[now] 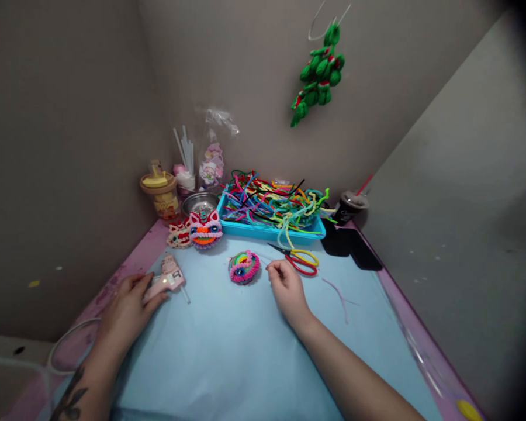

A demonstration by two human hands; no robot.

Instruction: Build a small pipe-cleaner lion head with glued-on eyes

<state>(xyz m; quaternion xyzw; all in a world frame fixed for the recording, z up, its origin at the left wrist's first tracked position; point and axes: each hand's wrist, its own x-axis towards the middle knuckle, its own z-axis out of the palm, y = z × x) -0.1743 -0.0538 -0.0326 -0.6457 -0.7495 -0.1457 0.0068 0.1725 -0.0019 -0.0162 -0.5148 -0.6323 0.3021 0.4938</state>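
The workpiece, a small lion-head ornament (244,268), sits on the table (228,351) just left of the right fingertips and well to the right of the left fingers. It is rounded, with a hot-pink fringe along the lower side, a pale pink fuzzy band across the front, a blue eye with a dark centre, and rainbow arcs of yellow and green. The right hand (286,286) is curled, thumb and forefinger pressed together; a thin pale line shows between them and the ornament, but whether it is pinched cannot be told. The left hand (127,307) has thumb and fingers closed on the handle of a pink glue gun (169,280), from which a pale stick projects toward the right. Just beyond and right of the right fingers lie scissors (300,260) with one yellow and one red handle loop; farther right lies a thin pink strand (339,298). Beyond the fingertips, a blue tray (272,232) of coloured stems and two finished lion heads, one purple-fringed (205,229) and one cream (179,234), bound the far side. The pink left table edge runs near the left fingers; the right edge is well apart from the right fingers. Open covered surface extends between the fingers and nearer than both.
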